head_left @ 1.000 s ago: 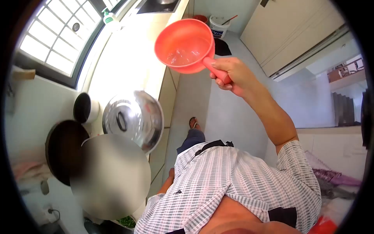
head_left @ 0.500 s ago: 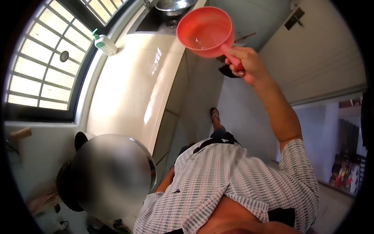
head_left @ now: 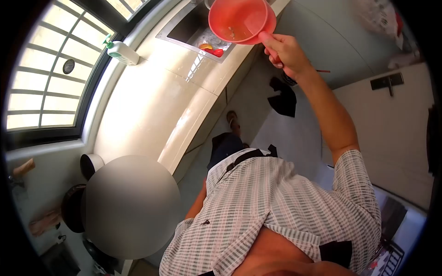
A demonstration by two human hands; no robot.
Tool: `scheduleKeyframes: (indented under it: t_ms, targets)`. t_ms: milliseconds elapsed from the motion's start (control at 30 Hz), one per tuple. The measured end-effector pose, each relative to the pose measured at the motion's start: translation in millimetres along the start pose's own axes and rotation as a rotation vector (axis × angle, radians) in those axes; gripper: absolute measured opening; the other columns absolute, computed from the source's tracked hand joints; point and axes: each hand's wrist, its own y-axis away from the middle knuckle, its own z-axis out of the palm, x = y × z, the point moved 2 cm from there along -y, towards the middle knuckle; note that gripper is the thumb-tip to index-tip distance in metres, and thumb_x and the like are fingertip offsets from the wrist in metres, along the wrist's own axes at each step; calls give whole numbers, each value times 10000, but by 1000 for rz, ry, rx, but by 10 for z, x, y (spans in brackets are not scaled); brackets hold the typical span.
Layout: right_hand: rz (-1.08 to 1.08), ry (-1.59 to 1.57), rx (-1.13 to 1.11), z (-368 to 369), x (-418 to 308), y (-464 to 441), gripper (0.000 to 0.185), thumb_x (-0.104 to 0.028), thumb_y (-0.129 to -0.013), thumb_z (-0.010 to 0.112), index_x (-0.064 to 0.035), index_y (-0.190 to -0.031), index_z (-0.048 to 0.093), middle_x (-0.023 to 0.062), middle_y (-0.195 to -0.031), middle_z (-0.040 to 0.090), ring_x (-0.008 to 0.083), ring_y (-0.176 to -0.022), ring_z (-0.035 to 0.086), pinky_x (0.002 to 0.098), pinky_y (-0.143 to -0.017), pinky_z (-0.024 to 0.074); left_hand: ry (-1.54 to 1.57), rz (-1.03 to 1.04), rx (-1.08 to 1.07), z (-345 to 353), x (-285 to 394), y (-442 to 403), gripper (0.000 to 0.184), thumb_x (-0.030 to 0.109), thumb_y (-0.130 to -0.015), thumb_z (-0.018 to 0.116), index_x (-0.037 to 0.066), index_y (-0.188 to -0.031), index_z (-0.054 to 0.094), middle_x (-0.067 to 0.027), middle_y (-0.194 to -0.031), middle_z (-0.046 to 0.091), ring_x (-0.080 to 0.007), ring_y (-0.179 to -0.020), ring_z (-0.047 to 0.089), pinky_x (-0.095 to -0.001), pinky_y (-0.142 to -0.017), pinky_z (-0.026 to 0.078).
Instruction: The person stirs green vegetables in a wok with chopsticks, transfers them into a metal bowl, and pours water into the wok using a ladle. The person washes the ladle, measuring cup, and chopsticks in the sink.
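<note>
A blurred grey disc [head_left: 132, 207] covered the lower left and hid part of a dark round vessel [head_left: 72, 209], while the left hand was out of sight, with only a strip of the left arm [head_left: 198, 202] showing. The top edge cut off the red dipper [head_left: 246, 18], which hid part of the sink [head_left: 189, 30]; the small bits [head_left: 232, 33] inside the dipper were too tiny to identify.

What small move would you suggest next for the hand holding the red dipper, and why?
I'd probably ease the red dipper fully over the sink: the right hand holds it, and in this view it overlaps both the sink and the counter.
</note>
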Motion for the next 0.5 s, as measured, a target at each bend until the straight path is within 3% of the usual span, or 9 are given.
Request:
scheduleKeyframes:
  t_ms: [167,267,300,367,500]
  targets:
    - [-10,76,-32,-54,74,-911,180,-148,-939,612,25,-890,602,36,-710,536,63,-485,440,226,-387,284,173,14,-1,298,233,-600,342,144,-863,647,-72,-1124,694,-176,-1059,725,-277,-935,670,-423,-803,524]
    - [35,98,-50,-15,79,-1357,182,-160,-924,624,12,-870,600,28,-695,531,63,-488,446,229,-391,301,357,-180,-76,331,587,-782,335,130,-871,648,-82,-1127,693,-156,-1055,727,-251,-924,658,-414,-796,524]
    - [60,101,-59,-33,91,-1494,191,-172,-929,629,10,-875,605,24,-693,530,62,-487,445,228,-391,302,275,8,64,353,904,-716,348,134,-853,671,-71,-1133,696,-163,-1059,729,-239,-867,665,-405,-758,531]
    - [89,110,-59,-90,141,-1676,208,-193,-938,636,4,-878,611,16,-686,529,59,-491,446,227,-394,304,386,-136,-24,246,1112,-839,298,126,-836,681,-65,-1062,716,-158,-1006,734,-236,-816,663,-401,-722,526]
    - [98,162,-89,-52,174,-2030,214,-206,-950,636,0,-893,636,-3,-675,528,54,-505,447,225,-417,319,13,-55,11,176,2055,-706,191,107,-800,695,-60,-890,722,-162,-884,727,-226,-746,649,-402,-665,511]
